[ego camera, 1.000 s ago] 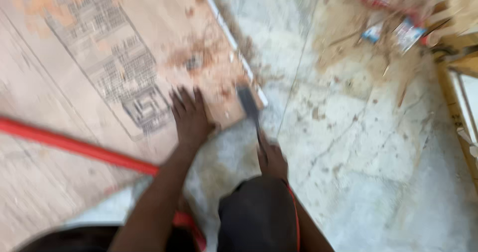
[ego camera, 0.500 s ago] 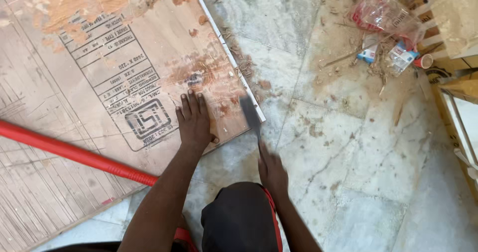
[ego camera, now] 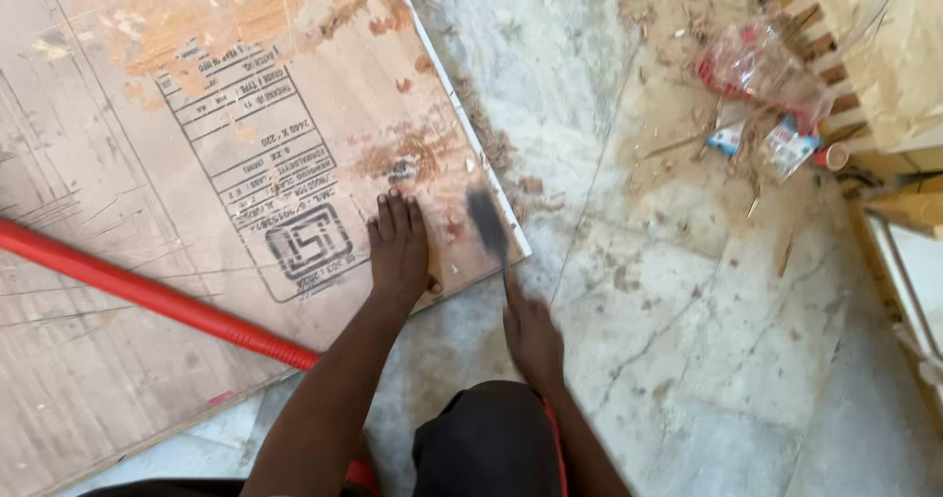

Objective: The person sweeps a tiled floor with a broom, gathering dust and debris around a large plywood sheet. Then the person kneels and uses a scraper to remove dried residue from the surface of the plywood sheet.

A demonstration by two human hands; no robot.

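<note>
A large plywood sheet (ego camera: 196, 94) with a printed stamp and a white edge strip lies flat on the marble floor. My left hand (ego camera: 398, 247) presses flat on the sheet near its near right corner, fingers together. In my right hand (ego camera: 530, 330) is a hammer (ego camera: 488, 224), gripped by the handle, its dark head blurred over the sheet's corner beside my left hand. A small metal spot (ego camera: 401, 171) shows on the sheet just beyond my left fingertips.
A red pipe (ego camera: 147, 296) crosses the sheet at the left. Wood chips, dust and plastic wrappers (ego camera: 761, 75) litter the floor at the upper right. Wooden boards and a frame (ego camera: 884, 84) stand along the right edge. My dark-clothed knee (ego camera: 486, 438) is at the bottom.
The hammer head has swung from the sheet's edge to over its corner, closer to my left hand. The left hand stays pressed in place.
</note>
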